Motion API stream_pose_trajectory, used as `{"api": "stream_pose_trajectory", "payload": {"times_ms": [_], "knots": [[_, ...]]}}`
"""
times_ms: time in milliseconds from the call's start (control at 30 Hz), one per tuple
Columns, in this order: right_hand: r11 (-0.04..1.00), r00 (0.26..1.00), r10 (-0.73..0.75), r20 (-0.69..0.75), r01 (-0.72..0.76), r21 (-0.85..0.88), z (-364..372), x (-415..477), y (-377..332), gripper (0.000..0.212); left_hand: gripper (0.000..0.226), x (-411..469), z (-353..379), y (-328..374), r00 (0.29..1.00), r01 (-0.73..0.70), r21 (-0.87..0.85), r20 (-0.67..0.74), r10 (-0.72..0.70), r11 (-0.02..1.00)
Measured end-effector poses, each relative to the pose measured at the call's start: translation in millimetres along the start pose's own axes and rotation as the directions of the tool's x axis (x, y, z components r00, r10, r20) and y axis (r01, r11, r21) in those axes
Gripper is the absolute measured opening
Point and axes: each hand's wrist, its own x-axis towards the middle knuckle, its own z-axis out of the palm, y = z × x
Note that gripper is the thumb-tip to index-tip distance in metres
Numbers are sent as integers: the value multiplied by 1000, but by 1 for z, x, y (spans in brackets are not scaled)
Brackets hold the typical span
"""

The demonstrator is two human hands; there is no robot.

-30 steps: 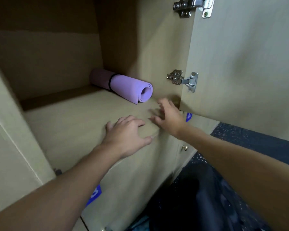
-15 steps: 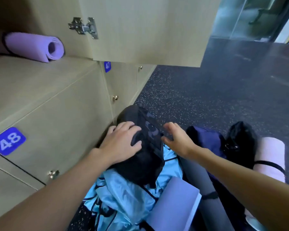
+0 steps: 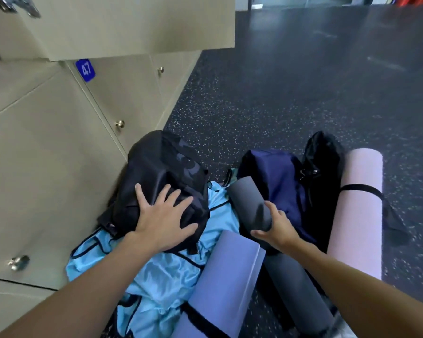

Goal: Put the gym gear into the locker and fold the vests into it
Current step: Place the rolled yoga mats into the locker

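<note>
Left hand (image 3: 164, 223) lies flat, fingers spread wide, on the black backpack (image 3: 161, 164), which slumps on the floor against the lower locker doors (image 3: 47, 167), partly on the light blue vests (image 3: 161, 276). Right hand (image 3: 279, 228) wraps the upper end of the grey rolled yoga mat (image 3: 247, 196), just beside the bag. Bag looks soft, saggy, maybe weighty: scoop from both sides. Mat likely light, springy foam, grippy; mid-roll hold balances better.

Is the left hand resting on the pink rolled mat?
No: the left hand lies flat, fingers spread, on the black backpack, while the pink rolled mat lies apart, far to the right.
</note>
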Motion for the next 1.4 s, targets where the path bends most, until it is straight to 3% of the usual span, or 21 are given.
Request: {"api": "stream_pose_trajectory", "payload": {"times_ms": [267, 367, 467, 567, 767, 967, 1033, 1100, 1200, 1300, 1400], "knots": [[999, 998, 8, -64, -6, 35, 7, 1, -4, 104, 71, 4, 2, -2, 1000, 9, -65, -20, -10, 998], [997, 990, -55, -133, 62, 46, 0, -7, -10, 100, 71, 3, -6, -2, 999, 15, -100, -34, -18, 995], [982, 970, -151, -190, 168, 80, -17, -17, -27, 99, 70, -2, -23, 1, 991, -22, -88, -134, 10, 996], [950, 932, -273, -237, 300, 83, -41, -30, -56, 99, 73, -8, -52, 3, 984, -65, -193, -173, 32, 979], [825, 811, -498, -308, 553, 120, -96, -74, -141, 85, 85, -34, -133, -7, 956, -177, -481, -293, 32, 859], [657, 695, -637, -334, 716, 238, -129, -142, -215, 73, 91, -76, -190, -26, 897, -294, -716, -436, -76, 633], [604, 661, -678, -323, 750, 270, -135, -164, -238, 70, 92, -93, -204, -30, 869, -357, -794, -475, -137, 492], [554, 629, -710, -317, 777, 298, -136, -180, -260, 69, 92, -110, -217, -35, 807, -417, -808, -540, -240, 416], [486, 574, -776, -260, 808, 333, -133, -192, -287, 70, 93, -129, -234, -50, 697, -464, -783, -611, -375, 413], [474, 523, -843, -124, 832, 287, -128, -191, -303, 85, 91, -141, -242, -78, 621, -463, -779, -625, -472, 423], [543, 558, -829, 24, 794, 272, -117, -183, -306, 100, 90, -147, -248, -113, 550, -423, -806, -591, -590, 414]]}}
